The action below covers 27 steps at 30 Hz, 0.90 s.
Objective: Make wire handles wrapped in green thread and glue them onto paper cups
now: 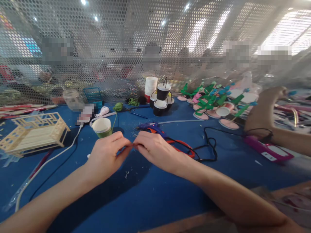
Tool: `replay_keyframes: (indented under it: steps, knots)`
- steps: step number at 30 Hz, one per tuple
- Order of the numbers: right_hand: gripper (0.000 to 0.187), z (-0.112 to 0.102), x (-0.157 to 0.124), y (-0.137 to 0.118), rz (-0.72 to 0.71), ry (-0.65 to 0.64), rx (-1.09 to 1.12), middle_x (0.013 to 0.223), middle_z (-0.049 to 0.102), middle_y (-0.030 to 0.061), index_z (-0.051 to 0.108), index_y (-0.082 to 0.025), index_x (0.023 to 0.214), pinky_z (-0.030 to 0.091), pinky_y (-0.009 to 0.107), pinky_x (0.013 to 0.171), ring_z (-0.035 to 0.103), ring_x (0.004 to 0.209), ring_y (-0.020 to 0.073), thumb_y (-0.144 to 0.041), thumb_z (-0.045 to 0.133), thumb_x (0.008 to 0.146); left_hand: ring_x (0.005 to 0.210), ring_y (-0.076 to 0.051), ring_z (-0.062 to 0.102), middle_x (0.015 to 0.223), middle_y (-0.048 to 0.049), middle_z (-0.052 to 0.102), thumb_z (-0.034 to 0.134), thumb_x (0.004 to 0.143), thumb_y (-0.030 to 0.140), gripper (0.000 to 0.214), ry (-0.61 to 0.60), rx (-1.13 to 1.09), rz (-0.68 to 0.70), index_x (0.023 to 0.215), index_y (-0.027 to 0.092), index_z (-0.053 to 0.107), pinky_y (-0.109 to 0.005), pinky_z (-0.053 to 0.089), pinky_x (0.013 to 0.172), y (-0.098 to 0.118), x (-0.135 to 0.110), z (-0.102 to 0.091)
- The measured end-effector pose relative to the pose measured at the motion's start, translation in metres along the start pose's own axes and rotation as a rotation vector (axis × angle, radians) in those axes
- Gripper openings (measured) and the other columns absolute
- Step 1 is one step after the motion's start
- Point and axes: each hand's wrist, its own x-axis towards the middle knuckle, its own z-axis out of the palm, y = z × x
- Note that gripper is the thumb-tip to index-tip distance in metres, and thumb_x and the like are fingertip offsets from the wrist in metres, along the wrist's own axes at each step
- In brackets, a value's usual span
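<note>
My left hand (pixel 107 155) and my right hand (pixel 154 147) meet above the blue table, both closed in a pinch with fingertips almost touching. Whatever lies between the fingertips is too small to make out. Just behind my left hand stands a paper cup (pixel 103 132) wrapped partly in green, with a white strip at its side. A green strand rises from beside the cup toward a ball of green yarn (pixel 118 106). Beyond my right hand lies a blue glue gun (pixel 153 128), near an orange loop (pixel 191 152) partly hidden by my wrist.
A wooden stick model bed (pixel 36 132) and white cable lie left. Black cups (pixel 160 107) and stacked white cups (pixel 151 85) stand behind. Green paper plants (pixel 206 103), a purple power strip (pixel 267 149) and another person's arm (pixel 259 113) are right. Perforated metal panel backs the table.
</note>
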Motion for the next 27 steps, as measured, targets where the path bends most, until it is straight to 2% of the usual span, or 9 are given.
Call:
replay_keyframes:
  steps: [3, 6, 9, 13, 16, 20, 22, 24, 27]
  knots:
    - [0.014, -0.001, -0.001, -0.003, -0.073, -0.06, 0.03, 0.071, 0.056, 0.0051, 0.058, -0.011, 0.074, 0.039, 0.023, 0.06, 0.05, 0.063, 0.0119, -0.009, 0.046, 0.079, 0.057, -0.009, 0.047, 0.063, 0.0005, 0.052, 0.049, 0.075, 0.025, 0.016, -0.111, -0.1, -0.102, 0.069, 0.017, 0.062, -0.021, 0.036, 0.053, -0.006, 0.005, -0.008]
    - [0.011, -0.006, 0.0, -0.007, -0.087, -0.037, 0.163, 0.07, 0.058, 0.0025, 0.059, -0.013, 0.073, 0.04, 0.02, 0.061, 0.051, 0.064, 0.0098, -0.01, 0.049, 0.078, 0.057, -0.01, 0.048, 0.062, 0.0011, 0.054, 0.052, 0.072, 0.032, 0.018, -0.251, -0.294, -0.264, 0.067, 0.017, 0.061, -0.02, 0.037, 0.052, -0.014, 0.009, -0.016]
    - [0.008, -0.011, 0.002, -0.009, 0.018, 0.019, 0.291, 0.066, 0.057, -0.0007, 0.059, -0.014, 0.07, 0.039, 0.017, 0.057, 0.051, 0.06, 0.0069, -0.01, 0.053, 0.075, 0.053, -0.009, 0.045, 0.058, 0.0025, 0.052, 0.054, 0.07, 0.037, 0.021, -0.335, -0.491, -0.39, 0.067, 0.016, 0.06, -0.019, 0.035, 0.048, -0.02, 0.012, -0.018]
    - [0.006, -0.012, 0.004, -0.007, 0.173, 0.103, 0.39, 0.061, 0.055, -0.0028, 0.058, -0.015, 0.068, 0.037, 0.016, 0.051, 0.048, 0.054, 0.0061, -0.013, 0.055, 0.073, 0.05, -0.007, 0.041, 0.053, 0.0042, 0.048, 0.055, 0.068, 0.035, 0.021, -0.291, -0.613, -0.433, 0.064, 0.015, 0.058, -0.018, 0.032, 0.046, -0.018, 0.012, -0.011]
    - [0.006, -0.01, 0.005, -0.003, 0.226, 0.149, 0.364, 0.061, 0.055, -0.0025, 0.058, -0.015, 0.068, 0.037, 0.017, 0.05, 0.048, 0.054, 0.0068, -0.013, 0.054, 0.073, 0.051, -0.008, 0.043, 0.055, 0.003, 0.05, 0.053, 0.071, 0.031, 0.018, -0.165, -0.533, -0.376, 0.063, 0.015, 0.057, -0.019, 0.034, 0.047, -0.01, 0.007, -0.002]
    - [0.01, -0.005, 0.004, 0.0, 0.18, 0.162, 0.194, 0.063, 0.057, -0.0006, 0.058, -0.015, 0.066, 0.038, 0.019, 0.056, 0.05, 0.059, 0.0087, -0.009, 0.053, 0.073, 0.05, -0.008, 0.045, 0.056, 0.0012, 0.052, 0.048, 0.076, 0.022, 0.016, 0.034, -0.133, -0.097, 0.068, 0.016, 0.06, -0.019, 0.034, 0.048, 0.0, -0.002, 0.006]
    - [0.011, -0.001, 0.003, 0.001, 0.124, 0.134, 0.108, 0.066, 0.057, 0.0014, 0.058, -0.014, 0.067, 0.038, 0.021, 0.058, 0.051, 0.062, 0.0102, -0.008, 0.051, 0.074, 0.05, -0.008, 0.045, 0.057, 0.0005, 0.052, 0.046, 0.077, 0.02, 0.018, 0.086, 0.046, 0.024, 0.069, 0.016, 0.061, -0.02, 0.034, 0.048, 0.002, -0.005, 0.007]
    - [0.013, 0.001, 0.001, 0.001, 0.06, 0.059, 0.04, 0.068, 0.057, 0.0036, 0.058, -0.012, 0.07, 0.038, 0.022, 0.058, 0.05, 0.062, 0.0114, -0.006, 0.048, 0.075, 0.05, -0.009, 0.045, 0.058, 0.0, 0.052, 0.044, 0.079, 0.021, 0.02, 0.07, 0.136, 0.075, 0.069, 0.016, 0.061, -0.02, 0.034, 0.048, 0.003, -0.005, 0.006]
    - [0.014, 0.001, 0.0, -0.001, -0.042, -0.051, 0.009, 0.07, 0.057, 0.0053, 0.058, -0.011, 0.073, 0.039, 0.023, 0.058, 0.049, 0.062, 0.0124, -0.007, 0.046, 0.076, 0.051, -0.009, 0.045, 0.058, 0.0007, 0.05, 0.046, 0.078, 0.022, 0.019, -0.037, 0.089, 0.039, 0.068, 0.016, 0.061, -0.02, 0.033, 0.048, 0.0, -0.001, -0.002]
